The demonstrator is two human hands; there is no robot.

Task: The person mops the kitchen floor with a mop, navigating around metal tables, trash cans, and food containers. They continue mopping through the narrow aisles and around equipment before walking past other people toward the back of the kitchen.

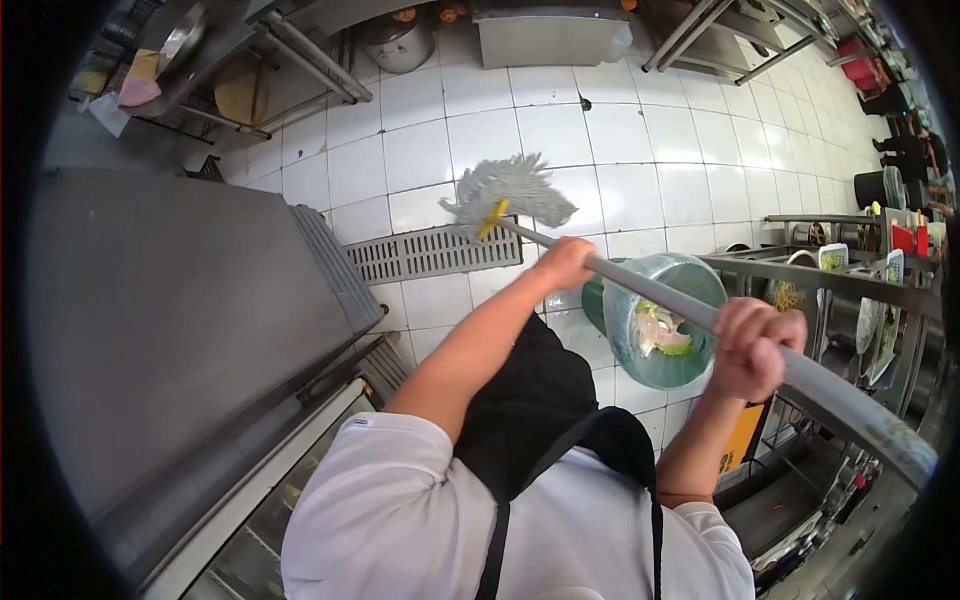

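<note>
A mop with a grey string head (520, 190) and a yellow clamp (492, 219) rests on the white tiled floor, partly over the edge of a slotted drain grate (430, 255). Its long grey handle (655, 291) slants up to the right across my body. My left hand (567, 264) is wrapped round the lower part of the handle. Higher up, my right hand (757, 347) grips the same handle with its fingers closed. Beneath the handle, between my hands, stands a green bin (597, 305) lined with a clear bag, with food scraps (660, 332) in it.
A large grey metal surface (190, 330) takes up the left side. Metal shelving with dishes and trays (880, 300) lines the right. At the back are a big pot (398, 45), a steel box (550, 40) and table legs (690, 35). People (910, 155) stand at far right.
</note>
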